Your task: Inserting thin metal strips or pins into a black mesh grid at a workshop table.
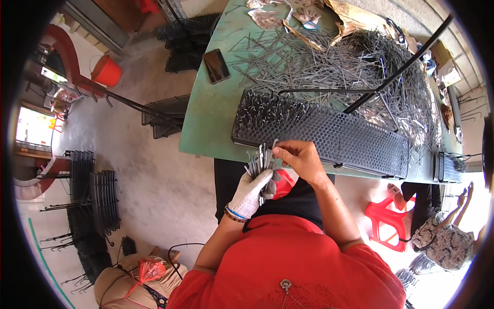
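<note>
My left hand (246, 196), in a whitish glove, is wrapped round a bunch of thin metal hooks (262, 158) with bent tips. My bare right hand (303, 160) pinches one of these hooks between thumb and fingertips, at the right side of the bunch. Both hands are over my lap, just off the near edge of the green table (203, 118). Right in front of them lies a long black perforated rack (350, 138). Its left end bristles with upright hooks, while the holes farther right are bare. A loose pile of metal rods (309, 62) spreads behind it.
A black bar (401, 64) slants up over the rack. A phone (216, 66) lies on the table's left side. Black racks (92, 206) stand on the floor at left, near a red bucket (107, 70). Another person (442, 239) and a red stool (386, 219) are at right.
</note>
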Available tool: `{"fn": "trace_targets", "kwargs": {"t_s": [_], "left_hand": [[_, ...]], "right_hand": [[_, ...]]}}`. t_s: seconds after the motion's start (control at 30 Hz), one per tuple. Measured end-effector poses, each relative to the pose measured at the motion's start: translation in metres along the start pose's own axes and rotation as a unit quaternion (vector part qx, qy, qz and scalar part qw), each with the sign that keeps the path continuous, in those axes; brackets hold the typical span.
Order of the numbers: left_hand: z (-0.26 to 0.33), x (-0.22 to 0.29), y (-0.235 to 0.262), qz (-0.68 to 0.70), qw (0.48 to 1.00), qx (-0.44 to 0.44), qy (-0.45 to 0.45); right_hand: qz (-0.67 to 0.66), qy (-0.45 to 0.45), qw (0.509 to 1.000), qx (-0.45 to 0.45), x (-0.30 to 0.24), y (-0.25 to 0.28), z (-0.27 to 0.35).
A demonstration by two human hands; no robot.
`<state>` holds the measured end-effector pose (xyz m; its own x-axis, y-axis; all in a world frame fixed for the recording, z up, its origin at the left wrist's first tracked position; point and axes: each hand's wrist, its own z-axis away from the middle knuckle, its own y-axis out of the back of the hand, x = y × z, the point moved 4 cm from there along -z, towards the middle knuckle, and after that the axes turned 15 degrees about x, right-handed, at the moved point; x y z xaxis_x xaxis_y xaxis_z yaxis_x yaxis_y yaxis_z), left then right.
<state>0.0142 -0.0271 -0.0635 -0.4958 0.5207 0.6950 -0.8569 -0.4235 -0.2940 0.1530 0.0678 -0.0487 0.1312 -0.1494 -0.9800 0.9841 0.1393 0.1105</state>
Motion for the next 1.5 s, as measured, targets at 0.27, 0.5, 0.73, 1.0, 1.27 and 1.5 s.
{"fn": "trace_targets", "kwargs": {"t_s": [0.27, 0.5, 0.73, 1.0, 1.27, 1.5], "left_hand": [[0.002, -0.01, -0.01, 0.029, 0.998, 0.048, -0.005], [0.006, -0.02, -0.01, -0.004, 0.998, 0.064, -0.006], [0.009, -0.013, -0.012, 0.0, 1.0, 0.024, 0.013], [-0.005, -0.012, -0.003, 0.02, 0.999, 0.013, 0.042], [-0.005, -0.017, 0.005, 0.053, 0.997, 0.012, 0.062], [-0.005, -0.008, 0.006, 0.056, 0.997, 0.019, 0.049]], "right_hand": [[-0.073, -0.01, 0.996, 0.042, -0.007, 0.015, 0.002], [0.035, 0.291, 0.933, 0.21, -0.056, 0.028, -0.02], [0.088, 0.401, 0.886, 0.214, -0.06, 0.004, -0.037], [0.124, 0.399, 0.875, 0.246, -0.057, 0.003, -0.038], [0.225, 0.479, 0.823, 0.206, -0.045, -0.013, -0.03], [0.273, 0.479, 0.813, 0.189, -0.048, -0.014, -0.021]]}}
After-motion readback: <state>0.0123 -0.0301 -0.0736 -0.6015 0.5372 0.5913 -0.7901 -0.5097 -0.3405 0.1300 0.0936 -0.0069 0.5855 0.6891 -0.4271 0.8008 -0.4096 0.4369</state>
